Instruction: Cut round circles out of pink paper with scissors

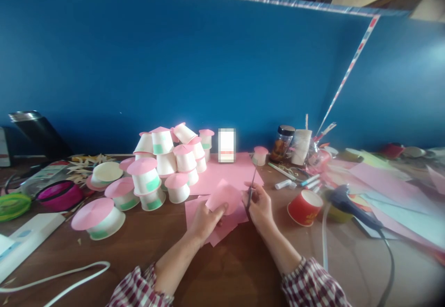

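Observation:
My left hand (207, 220) pinches a piece of pink paper (226, 196) between thumb and fingers, held above the table. In my right hand (260, 205) is a pair of scissors (254, 175), its blades pointing up and away beside the paper's right edge. Whether the blades touch the paper I cannot tell. Beneath my left hand lie more pink sheets (194, 212), and a larger pink sheet (239, 168) is spread behind them. To the left, several white paper cups with pink paper tops (144, 177) stand grouped and stacked, some with green patches.
A red paper cup (305, 207) and a glue gun (354, 206) with its cord are at the right, near loose coloured papers (375, 179). Behind stands a dark-lidded jar (283, 142). A white power strip (31, 242) lies at the left. A blue partition (208, 56) rises behind.

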`<state>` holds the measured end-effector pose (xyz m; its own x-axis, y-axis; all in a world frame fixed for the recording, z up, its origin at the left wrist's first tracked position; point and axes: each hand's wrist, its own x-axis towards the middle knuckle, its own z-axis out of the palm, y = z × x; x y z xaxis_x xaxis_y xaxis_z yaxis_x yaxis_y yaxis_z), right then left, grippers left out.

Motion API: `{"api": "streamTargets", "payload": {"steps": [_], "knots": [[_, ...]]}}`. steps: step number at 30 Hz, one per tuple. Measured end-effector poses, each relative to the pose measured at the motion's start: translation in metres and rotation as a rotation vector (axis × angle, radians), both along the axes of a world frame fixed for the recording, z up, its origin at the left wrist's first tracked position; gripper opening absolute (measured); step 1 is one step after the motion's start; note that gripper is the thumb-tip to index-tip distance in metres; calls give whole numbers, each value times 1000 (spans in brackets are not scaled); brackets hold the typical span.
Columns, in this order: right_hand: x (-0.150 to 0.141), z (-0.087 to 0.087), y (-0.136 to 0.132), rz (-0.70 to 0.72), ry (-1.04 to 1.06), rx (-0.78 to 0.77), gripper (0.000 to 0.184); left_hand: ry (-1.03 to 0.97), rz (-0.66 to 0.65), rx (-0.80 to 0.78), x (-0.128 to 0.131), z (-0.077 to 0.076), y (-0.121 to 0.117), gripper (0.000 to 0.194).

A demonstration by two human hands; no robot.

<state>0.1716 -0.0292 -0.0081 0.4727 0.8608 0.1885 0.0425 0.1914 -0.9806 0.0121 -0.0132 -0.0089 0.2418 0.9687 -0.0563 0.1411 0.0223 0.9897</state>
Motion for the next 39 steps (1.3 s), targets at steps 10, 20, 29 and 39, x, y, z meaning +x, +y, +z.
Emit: {"api": "streamTargets", "payload": {"steps": [10,20,29,39], "knots": [[0,0,0,-4,-4,9,36,-8,10,-16,0,-4,1,35],[1,0,0,1,13,-2,36,-1,-3,-6,0,-2,1,33],[1,0,0,-6,-14,-2,37,-3,-1,21,0,-4,1,32],[0,0,0,7,11,-2,37,2,-8,18,-1,-4,1,33]]}}
